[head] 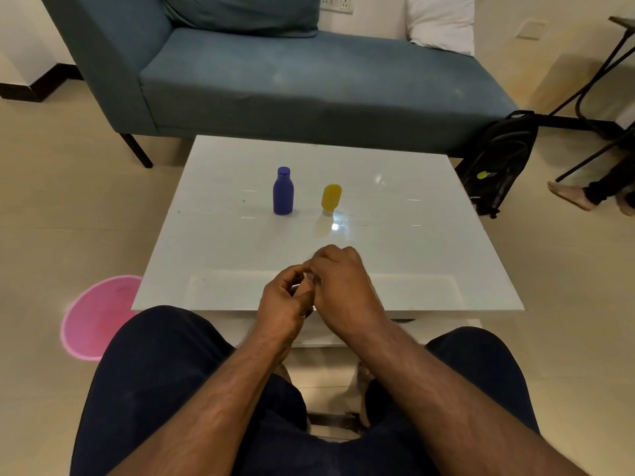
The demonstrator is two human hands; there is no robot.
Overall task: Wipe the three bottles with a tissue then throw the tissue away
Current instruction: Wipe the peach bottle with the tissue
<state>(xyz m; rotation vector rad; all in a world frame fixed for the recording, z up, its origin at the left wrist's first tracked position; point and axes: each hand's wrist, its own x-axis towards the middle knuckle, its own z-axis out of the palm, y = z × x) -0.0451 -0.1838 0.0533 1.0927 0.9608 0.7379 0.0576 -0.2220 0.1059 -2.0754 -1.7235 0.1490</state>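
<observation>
Blue-grey sofa (292,73) beyond the table's far edge, with a white cushion (441,22) at its right end. White glossy table (412,235), square top. Black backpack (498,166) on the floor just off the table's far right corner. Pink round bin (92,317) on the floor by the near left corner. Blue bottle (283,191), upright, around the table's middle, towards the far edge; yellow bottle (331,197) just to its right, standing on its white cap, apart from it. Left hand (283,300) and right hand (340,286) meet over the near edge, fingers curled and touching; something pale shows between them, too hidden to identify. Third bottle and tissue cannot be made out.
</observation>
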